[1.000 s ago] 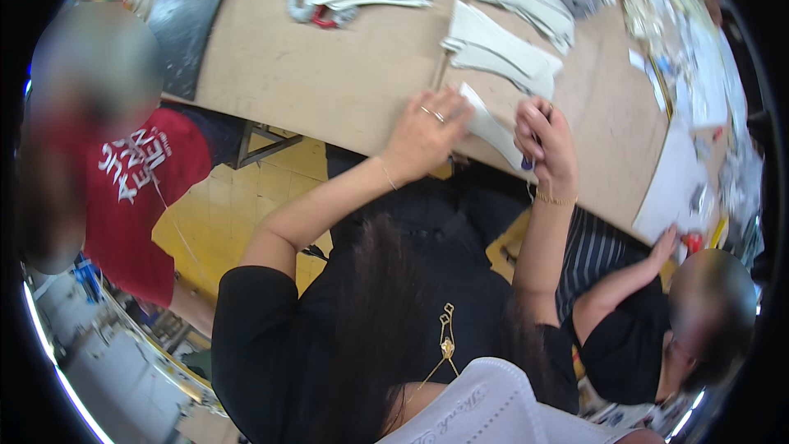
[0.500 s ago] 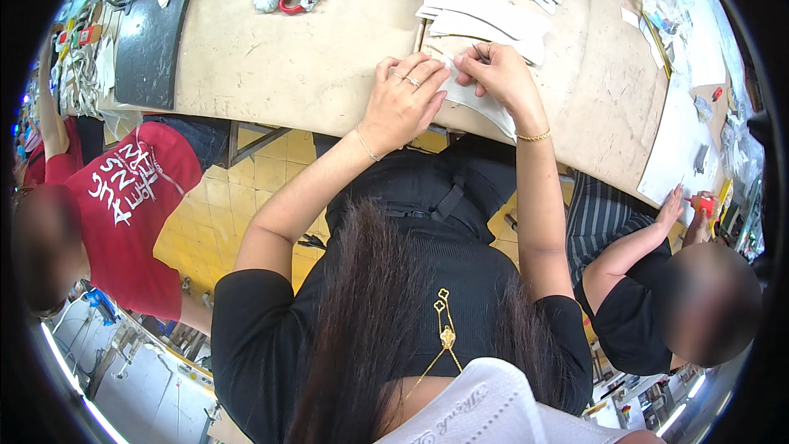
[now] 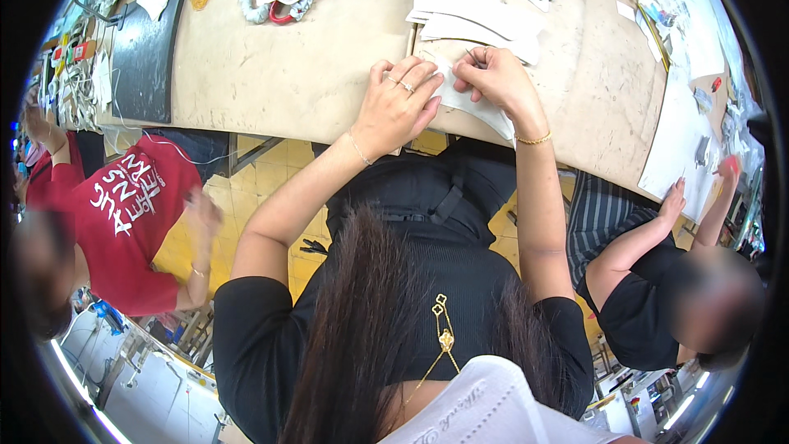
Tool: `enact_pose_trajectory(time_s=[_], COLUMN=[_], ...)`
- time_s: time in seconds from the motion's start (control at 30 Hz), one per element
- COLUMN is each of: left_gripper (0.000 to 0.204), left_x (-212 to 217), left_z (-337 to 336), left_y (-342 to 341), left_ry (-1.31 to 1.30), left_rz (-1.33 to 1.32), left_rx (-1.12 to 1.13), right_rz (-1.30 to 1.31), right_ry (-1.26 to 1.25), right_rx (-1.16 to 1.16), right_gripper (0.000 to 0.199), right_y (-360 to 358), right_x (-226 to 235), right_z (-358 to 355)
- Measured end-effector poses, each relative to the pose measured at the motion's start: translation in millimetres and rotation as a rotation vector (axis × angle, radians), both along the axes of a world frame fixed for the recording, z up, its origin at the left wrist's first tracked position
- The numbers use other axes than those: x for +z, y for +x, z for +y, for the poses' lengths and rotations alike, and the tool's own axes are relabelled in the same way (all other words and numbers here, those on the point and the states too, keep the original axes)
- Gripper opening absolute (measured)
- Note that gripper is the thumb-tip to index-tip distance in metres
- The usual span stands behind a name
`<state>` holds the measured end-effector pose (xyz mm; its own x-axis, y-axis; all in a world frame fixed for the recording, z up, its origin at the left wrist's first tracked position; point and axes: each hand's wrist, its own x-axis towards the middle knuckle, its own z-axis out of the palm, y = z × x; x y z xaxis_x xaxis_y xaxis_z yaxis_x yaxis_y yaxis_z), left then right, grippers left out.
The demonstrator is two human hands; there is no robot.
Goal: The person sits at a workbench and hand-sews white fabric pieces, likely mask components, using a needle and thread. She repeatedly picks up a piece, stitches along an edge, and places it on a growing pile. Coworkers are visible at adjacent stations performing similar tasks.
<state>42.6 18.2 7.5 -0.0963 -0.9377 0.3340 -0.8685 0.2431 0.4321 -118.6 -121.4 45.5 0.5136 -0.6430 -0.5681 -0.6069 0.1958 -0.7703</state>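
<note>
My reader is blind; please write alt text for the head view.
A left hand and right hand are close together over a white piece at a tan table, stacked white pieces beyond. One co-worker is left, another right.

White cloth point(image 3: 486, 114), tan table point(image 3: 288, 74), striped dark garment point(image 3: 606, 218)
</note>
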Motion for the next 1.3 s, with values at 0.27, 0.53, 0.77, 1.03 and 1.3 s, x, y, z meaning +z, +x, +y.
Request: enact_pose_trajectory(time_s=[0.27,0.53,0.77,1.03,1.3], left_gripper=[0.031,0.047,0.05,0.051,0.052], left_x=[11.5,15.8,12.9,16.9,24.7], left_z=[-3.7,-9.7,-10.0,-7.8,-8.4], left_y=[0.8,-7.2,-11.6,-15.5,-29.1], left_ry=[0.046,0.103,0.095,0.111,0.178], left_rz=[-0.143,-0.191,-0.268,-0.386,-0.495], left_rx=[-0.041,-0.024,-0.039,-0.089,-0.095], right_rz=[0.043,0.106,0.089,0.134,0.171], right_ry=[-0.067,-0.048,-0.078,-0.221,-0.282], right_rx=[0.027,-0.17,-0.235,-0.156,-0.118], right_gripper=[0.023,0.028,0.026,0.026,0.028], right_y=[-9.4,-75.2,-84.4,-85.4,-84.7], right_x=[6.2,18.6,8.8,4.8,5.3], right_z=[6.6,42.4,52.2,47.8,41.0])
